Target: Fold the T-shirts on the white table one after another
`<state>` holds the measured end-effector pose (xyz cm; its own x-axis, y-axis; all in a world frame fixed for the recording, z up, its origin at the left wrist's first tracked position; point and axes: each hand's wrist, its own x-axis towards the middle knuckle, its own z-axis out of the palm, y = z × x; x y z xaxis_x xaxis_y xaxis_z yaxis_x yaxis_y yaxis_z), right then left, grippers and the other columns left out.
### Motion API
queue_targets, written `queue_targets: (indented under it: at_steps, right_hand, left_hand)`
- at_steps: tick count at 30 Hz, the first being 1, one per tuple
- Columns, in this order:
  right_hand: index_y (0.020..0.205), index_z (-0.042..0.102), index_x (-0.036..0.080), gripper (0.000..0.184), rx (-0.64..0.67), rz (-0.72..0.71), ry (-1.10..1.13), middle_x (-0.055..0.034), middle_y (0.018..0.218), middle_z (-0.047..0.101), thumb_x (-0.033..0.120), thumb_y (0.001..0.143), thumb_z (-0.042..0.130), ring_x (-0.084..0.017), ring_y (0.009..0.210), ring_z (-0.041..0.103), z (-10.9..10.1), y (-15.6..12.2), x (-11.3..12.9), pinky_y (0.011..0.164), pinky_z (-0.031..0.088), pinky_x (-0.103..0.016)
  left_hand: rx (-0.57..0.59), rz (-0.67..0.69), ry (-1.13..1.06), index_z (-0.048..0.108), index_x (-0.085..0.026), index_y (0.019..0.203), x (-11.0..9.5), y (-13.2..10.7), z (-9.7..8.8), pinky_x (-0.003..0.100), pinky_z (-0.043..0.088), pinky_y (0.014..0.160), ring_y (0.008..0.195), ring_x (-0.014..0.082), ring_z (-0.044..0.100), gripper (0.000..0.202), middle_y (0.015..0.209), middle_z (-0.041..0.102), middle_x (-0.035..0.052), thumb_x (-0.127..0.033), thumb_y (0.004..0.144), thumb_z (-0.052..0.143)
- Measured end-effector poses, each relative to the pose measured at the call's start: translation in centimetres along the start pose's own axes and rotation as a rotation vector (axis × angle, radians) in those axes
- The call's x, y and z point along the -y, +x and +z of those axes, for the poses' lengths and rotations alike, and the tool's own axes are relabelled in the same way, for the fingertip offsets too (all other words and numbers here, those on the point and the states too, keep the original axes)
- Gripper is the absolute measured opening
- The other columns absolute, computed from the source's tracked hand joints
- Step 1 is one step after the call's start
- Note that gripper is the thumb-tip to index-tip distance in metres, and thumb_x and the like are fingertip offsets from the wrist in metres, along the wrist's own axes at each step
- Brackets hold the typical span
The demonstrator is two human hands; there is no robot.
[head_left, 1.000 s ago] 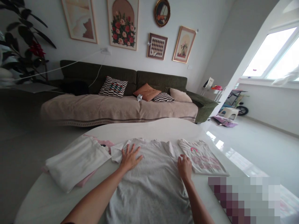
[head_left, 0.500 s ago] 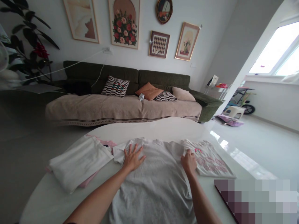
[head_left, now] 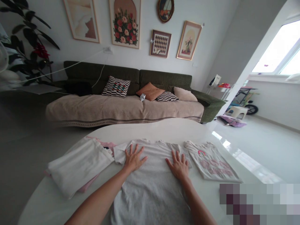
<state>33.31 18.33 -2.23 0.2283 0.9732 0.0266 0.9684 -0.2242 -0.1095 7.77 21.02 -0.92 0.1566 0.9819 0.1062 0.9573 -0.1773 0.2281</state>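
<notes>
A light grey T-shirt (head_left: 154, 187) lies spread on the white table (head_left: 105, 132), its neckline toward the sofa. My left hand (head_left: 134, 158) rests flat on its upper left part, fingers spread. On the upper right part, near the sleeve, my right hand (head_left: 179, 165) also lies flat with fingers apart. Neither hand grips the cloth. To the right is a folded white shirt (head_left: 214, 162) with a small rainbow and pink lettering. A pile of white and pink clothes (head_left: 79, 165) lies on the left, touching or nearly touching the T-shirt's left sleeve.
Beyond the table stands a dark green sofa (head_left: 164, 75) with a beige cover (head_left: 117, 107) and several cushions. A pixelated patch hides the table's lower right corner. On the right are a white stool (head_left: 237, 111) and a purple item (head_left: 231, 121) on the floor.
My right hand has let go of the right sleeve, moved left onto the T-shirt and spread flat. The right sleeve now lies out flatter. My left hand has stayed put.
</notes>
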Motion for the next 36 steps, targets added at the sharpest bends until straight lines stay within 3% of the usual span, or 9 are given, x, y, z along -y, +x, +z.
queue_targets:
  at_steps: [10, 16, 19, 22, 24, 28, 31, 36]
  right_hand:
    - [0.142, 0.016, 0.026, 0.073, -0.004, -0.007, -0.013, -0.004, 0.15, 0.017, 0.067, 0.082, 0.022, -0.031, 0.136, 0.002, 0.3, 1.5, 0.1, 0.104, 0.012, -0.053]
    - [0.143, 0.014, 0.025, 0.072, -0.023, -0.011, -0.023, -0.0049, 0.15, 0.017, 0.065, 0.084, 0.019, -0.031, 0.136, 0.004, 0.1, 1.1, 0.3, 0.104, 0.011, -0.053]
    - [0.143, 0.015, 0.025, 0.071, -0.035, -0.015, -0.025, -0.0056, 0.149, 0.019, 0.064, 0.084, 0.019, -0.032, 0.136, 0.006, 0.0, 0.9, 0.3, 0.104, 0.012, -0.054]
    - [0.142, 0.017, 0.024, 0.071, -0.048, -0.028, -0.024, -0.0057, 0.149, 0.02, 0.065, 0.084, 0.02, -0.033, 0.136, 0.008, 0.0, 0.9, 0.2, 0.104, 0.013, -0.053]
    - [0.142, 0.018, 0.024, 0.072, -0.051, -0.034, -0.021, -0.0057, 0.149, 0.02, 0.065, 0.084, 0.02, -0.033, 0.136, 0.009, 0.0, 0.9, 0.2, 0.104, 0.013, -0.053]
    - [0.142, 0.016, 0.025, 0.072, -0.041, -0.032, -0.013, -0.0051, 0.15, 0.018, 0.065, 0.083, 0.019, -0.032, 0.136, 0.006, 0.3, 1.1, 0.2, 0.104, 0.011, -0.053]
    - [0.143, 0.015, 0.025, 0.071, -0.022, -0.029, -0.002, -0.0047, 0.15, 0.015, 0.065, 0.084, 0.019, -0.032, 0.136, 0.004, 0.3, 0.9, 0.1, 0.105, 0.01, -0.053]
    - [0.142, 0.017, 0.022, 0.068, 0.041, -0.058, 0.023, -0.0085, 0.149, 0.018, 0.06, 0.086, 0.023, -0.032, 0.136, 0.008, -1.7, 0.9, 0.3, 0.104, 0.012, -0.056]
  left_hand:
    - [0.013, 0.007, 0.003, 0.026, -0.037, 0.137, 0.2, 1.8, 0.1, 0.066, 0.006, 0.1, 0.135, 0.0386, 0.006, 0.065, 0.149, 0.022, 0.0026, -0.066, 0.08, 0.031]
    - [-0.004, 0.05, -0.012, 0.036, -0.03, 0.135, -1.1, 1.2, -1.5, 0.064, 0.009, 0.102, 0.135, 0.0377, 0.012, 0.058, 0.147, 0.029, 0.0066, -0.057, 0.083, 0.036]
    - [-0.054, 0.072, -0.013, 0.037, -0.024, 0.136, -3.4, -1.9, -2.4, 0.062, 0.007, 0.104, 0.137, 0.0341, 0.006, 0.05, 0.148, 0.025, 0.0068, -0.042, 0.089, 0.033]
    - [-0.04, 0.185, -0.062, 0.026, -0.027, 0.139, -4.6, -7.8, -2.4, 0.055, 0.015, 0.108, 0.138, 0.0284, 0.005, 0.049, 0.15, 0.016, 0.0013, -0.033, 0.091, 0.03]
    - [0.046, 0.242, -0.107, 0.018, -0.032, 0.14, -3.8, -12.4, -1.8, 0.059, 0.018, 0.106, 0.137, 0.0316, 0.008, 0.054, 0.15, 0.014, 0.001, -0.042, 0.089, 0.033]
    - [0.179, 0.162, -0.1, 0.015, -0.043, 0.137, -0.4, -19.0, -0.7, 0.066, 0.022, 0.1, 0.134, 0.0386, 0.015, 0.06, 0.148, 0.017, 0.0016, -0.058, 0.083, 0.037]
    - [0.202, 0.107, -0.066, 0.015, -0.046, 0.135, 0.5, -20.5, -0.7, 0.071, 0.021, 0.096, 0.133, 0.0419, 0.014, 0.063, 0.147, 0.017, 0.0021, -0.061, 0.079, 0.041]
    - [0.122, 0.103, -0.067, 0.013, -0.044, 0.137, -0.7, -20.6, -1.6, 0.069, 0.02, 0.098, 0.134, 0.0399, 0.011, 0.061, 0.148, 0.014, 0.0026, -0.056, 0.083, 0.039]
